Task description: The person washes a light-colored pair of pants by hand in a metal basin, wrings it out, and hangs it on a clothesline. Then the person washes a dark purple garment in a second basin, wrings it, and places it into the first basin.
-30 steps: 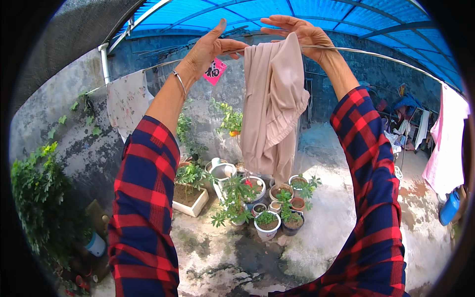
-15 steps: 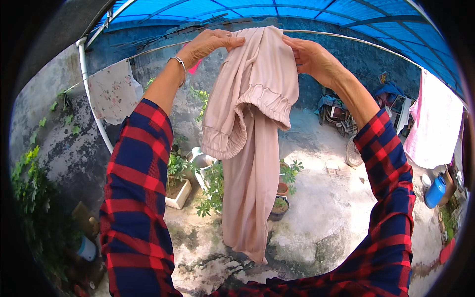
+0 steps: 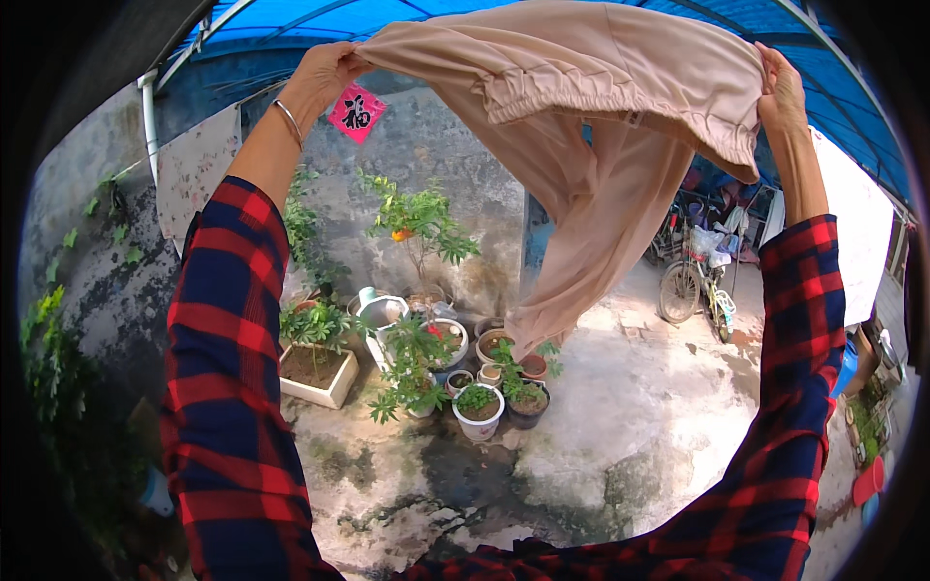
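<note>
A pair of beige-pink trousers (image 3: 620, 58) with a gathered elastic waistband (image 3: 601, 95) is stretched wide between my raised hands. My left hand (image 3: 327, 77) pinches one end of the cloth at the upper left. At the upper right, my right hand (image 3: 781, 92) grips the cloth beside the waistband. One trouser leg (image 3: 601, 261) hangs slantwise down from the middle, its tip in front of the potted plants. The line shows only behind my left hand; the cloth hides the rest.
A floral cloth (image 3: 199, 160) hangs at left, a pale sheet (image 3: 852, 223) at right. Below are several potted plants (image 3: 479, 407) and a rectangular planter (image 3: 320, 378). A bicycle (image 3: 683, 290) stands by the far right wall. A pink paper diamond (image 3: 356, 113) hangs beyond my left hand.
My hands have moved apart, left hand leftward and right hand rightward and up. The trousers, bunched and hanging before, are now spread wide, with the leg swung to the right.
</note>
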`<state>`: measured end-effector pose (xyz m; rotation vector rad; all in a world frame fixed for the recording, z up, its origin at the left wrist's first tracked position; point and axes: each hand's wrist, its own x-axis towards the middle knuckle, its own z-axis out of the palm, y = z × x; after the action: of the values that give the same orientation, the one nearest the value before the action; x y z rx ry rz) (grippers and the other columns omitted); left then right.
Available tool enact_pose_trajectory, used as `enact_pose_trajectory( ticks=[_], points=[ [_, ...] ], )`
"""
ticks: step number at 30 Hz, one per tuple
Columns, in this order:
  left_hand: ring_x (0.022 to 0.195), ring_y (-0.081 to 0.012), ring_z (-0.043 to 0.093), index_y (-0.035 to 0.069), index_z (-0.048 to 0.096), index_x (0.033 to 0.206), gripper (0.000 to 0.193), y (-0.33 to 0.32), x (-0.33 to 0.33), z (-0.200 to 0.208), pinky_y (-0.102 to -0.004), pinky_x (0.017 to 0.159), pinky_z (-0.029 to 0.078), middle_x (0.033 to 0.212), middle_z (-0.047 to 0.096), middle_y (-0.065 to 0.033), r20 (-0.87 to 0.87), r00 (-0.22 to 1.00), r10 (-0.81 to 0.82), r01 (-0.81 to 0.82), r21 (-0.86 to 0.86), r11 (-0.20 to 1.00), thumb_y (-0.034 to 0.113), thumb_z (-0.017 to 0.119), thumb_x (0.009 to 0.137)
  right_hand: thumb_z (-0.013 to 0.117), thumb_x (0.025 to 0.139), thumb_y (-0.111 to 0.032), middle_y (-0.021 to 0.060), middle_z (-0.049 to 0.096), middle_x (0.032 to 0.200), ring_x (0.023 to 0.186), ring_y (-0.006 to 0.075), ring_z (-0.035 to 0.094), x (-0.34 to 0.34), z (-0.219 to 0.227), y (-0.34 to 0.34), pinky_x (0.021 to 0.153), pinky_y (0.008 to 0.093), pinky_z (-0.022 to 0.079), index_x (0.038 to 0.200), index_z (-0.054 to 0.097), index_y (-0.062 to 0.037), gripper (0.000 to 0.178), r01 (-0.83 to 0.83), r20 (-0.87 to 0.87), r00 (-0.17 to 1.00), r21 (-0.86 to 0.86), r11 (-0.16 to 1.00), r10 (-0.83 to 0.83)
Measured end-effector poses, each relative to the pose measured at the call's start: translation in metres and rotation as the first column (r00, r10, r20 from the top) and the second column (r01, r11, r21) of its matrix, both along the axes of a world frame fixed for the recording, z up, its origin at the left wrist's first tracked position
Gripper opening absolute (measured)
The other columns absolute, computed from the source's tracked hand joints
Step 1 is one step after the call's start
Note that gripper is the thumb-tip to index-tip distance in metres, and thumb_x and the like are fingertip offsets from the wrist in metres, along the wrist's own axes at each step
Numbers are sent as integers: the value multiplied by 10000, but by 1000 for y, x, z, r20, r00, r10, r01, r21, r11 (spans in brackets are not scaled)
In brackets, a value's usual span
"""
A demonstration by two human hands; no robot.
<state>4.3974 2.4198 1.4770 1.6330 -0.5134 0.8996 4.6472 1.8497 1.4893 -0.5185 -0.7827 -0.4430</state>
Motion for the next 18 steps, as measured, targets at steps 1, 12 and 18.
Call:
enact_pose_trajectory(
  ticks=[1, 12, 18],
  points=[
    [925, -200, 616, -6, 654, 977, 156, 6, 1, 0, -392, 957, 483, 985, 663, -91, 28, 999, -29, 31, -78, 997, 127, 571, 974, 706, 831, -90, 126, 709, 997, 890, 187, 684, -17, -11, -17, 833, 272, 547, 1052, 678, 32, 254, 105, 46, 994, -90, 990, -101],
    [948, -272, 647, -18, 610, 1020, 361, -55, -20, -16, -422, 872, 569, 977, 634, -114, -57, 904, 423, -419, -301, 856, 295, 729, 885, 636, 895, -382, 54, 702, 899, 698, 107, 668, -81, -114, -4, 616, 250, 547, 1181, 600, -69, 425, 166, -25, 974, -592, 788, -224],
    [987, -194, 630, 8, 605, 1165, 480, -71, -17, -65, -319, 860, 552, 1104, 635, -86, -290, 936, 198, -267, -219, 939, 235, 810, 795, 651, 884, -480, -18, 679, 786, 682, 33, 604, -76, -134, 19, 600, 175, 446, 1027, 642, -107, 400, 169, -20, 969, -669, 723, -246]
  ],
)
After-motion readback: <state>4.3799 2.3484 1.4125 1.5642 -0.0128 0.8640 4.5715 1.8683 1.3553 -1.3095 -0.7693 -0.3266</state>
